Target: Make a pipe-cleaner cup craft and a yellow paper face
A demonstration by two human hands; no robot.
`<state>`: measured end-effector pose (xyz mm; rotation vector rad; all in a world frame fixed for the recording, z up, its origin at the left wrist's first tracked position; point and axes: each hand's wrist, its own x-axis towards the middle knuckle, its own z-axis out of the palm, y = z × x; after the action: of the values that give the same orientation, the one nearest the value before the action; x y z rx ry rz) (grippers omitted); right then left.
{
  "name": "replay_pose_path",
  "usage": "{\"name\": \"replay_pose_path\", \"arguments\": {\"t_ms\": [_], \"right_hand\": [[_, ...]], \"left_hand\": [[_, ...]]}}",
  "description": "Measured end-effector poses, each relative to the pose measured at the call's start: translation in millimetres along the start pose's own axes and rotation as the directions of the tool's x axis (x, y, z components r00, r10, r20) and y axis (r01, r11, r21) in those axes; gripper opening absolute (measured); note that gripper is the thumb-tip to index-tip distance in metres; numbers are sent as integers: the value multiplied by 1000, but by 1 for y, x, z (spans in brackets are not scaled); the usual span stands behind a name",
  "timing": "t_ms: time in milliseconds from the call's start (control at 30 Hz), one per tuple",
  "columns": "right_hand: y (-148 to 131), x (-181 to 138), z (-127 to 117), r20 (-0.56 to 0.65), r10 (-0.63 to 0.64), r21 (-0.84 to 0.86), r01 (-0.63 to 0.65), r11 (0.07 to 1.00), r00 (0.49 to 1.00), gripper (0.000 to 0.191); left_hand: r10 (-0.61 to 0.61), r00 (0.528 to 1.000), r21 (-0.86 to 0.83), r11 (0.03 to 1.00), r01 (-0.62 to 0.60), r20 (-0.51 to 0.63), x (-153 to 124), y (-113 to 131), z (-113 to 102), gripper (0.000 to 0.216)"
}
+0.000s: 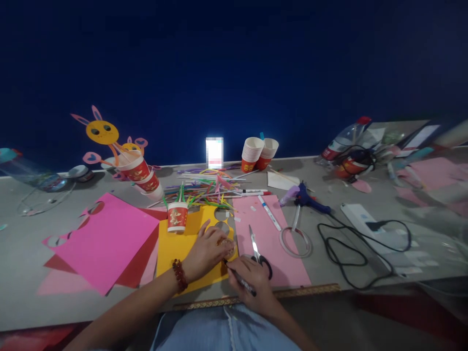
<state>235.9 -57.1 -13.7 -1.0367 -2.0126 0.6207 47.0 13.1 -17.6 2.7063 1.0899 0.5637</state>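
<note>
Pale blue cloth [193, 334] covers my lap, below the yellow sheet [170, 253]. On that sheet's right side, my left hand [204, 247] lies palm down, whether gripping I cannot tell; my right hand [256, 282] pinches a marker [244, 283] at its edge.

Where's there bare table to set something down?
Largest: front-left table, left of the magenta sheet stack. Narrow gap: between the pink sheet under the scissors and black cord, tape roll intruding. Crowded: around left hand and right hand, plus pipe cleaners behind yellow sheet.
</note>
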Motion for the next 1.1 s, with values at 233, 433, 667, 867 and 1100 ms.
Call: {"name": "replay_pose_path", "arguments": {"t_ms": [233, 433, 667, 867, 1100], "right_hand": [[8, -6, -11, 2, 138, 61, -138, 989, 990, 14], [24, -2, -24, 57, 263, 101, -268, 958, 963, 15], [39, 14, -31, 121, 330, 149, -346, 926, 936, 16], [53, 20, -31, 91, 332, 128, -342, 931, 939, 16], [54, 21, -34, -80, 331, 193, -311, 931, 940, 20]], "left_hand": [[7, 1000, 0, 1000, -7, -8, -1, -1, 3, 32], [12, 1000, -6, 1000, -12, 10, -1, -1, 4, 33], [12, 999, -18, 1000, -12, 31, -1, -2, 2, 34], [25, 999, -19, 1000, -24, 29, -3, -5, 5, 32], [33, 999, 8, 999, -33, 0, -4, -4, 7, 28]]}}
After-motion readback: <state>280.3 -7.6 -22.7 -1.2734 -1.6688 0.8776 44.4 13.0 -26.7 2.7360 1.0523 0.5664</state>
